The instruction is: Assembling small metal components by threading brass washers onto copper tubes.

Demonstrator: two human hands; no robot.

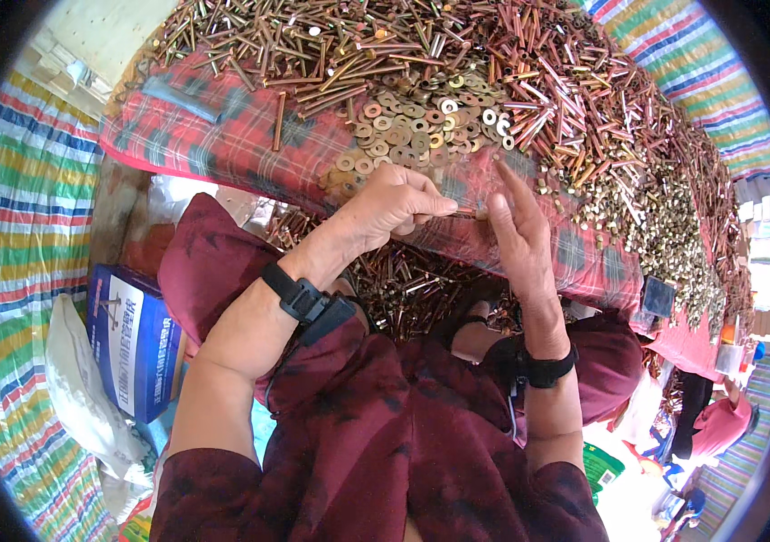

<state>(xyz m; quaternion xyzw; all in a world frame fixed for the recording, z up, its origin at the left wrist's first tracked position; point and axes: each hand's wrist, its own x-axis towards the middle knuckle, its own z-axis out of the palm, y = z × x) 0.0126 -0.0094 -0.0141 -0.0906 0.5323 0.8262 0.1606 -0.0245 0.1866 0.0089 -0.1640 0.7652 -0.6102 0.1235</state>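
My left hand [391,208] pinches a thin bolt [466,213] by its shaft, fingers closed on it. My right hand [518,230] meets the bolt's other end with its fingertips, apparently at a small nut there. Both hands hover at the near edge of a red plaid cloth [222,135]. Just beyond them lies a heap of flat washers [403,126]. A pile of long bolts [331,45] fills the far side, and small nuts [665,226] spread to the right. Black bands sit on both wrists.
Below the cloth's edge, between my knees, lies a heap of assembled bolts [403,289]. A blue cardboard box [132,339] and a white bag [87,397] stand at my left. Striped plastic sheeting [14,271] covers the ground. Another person [719,425] sits at lower right.
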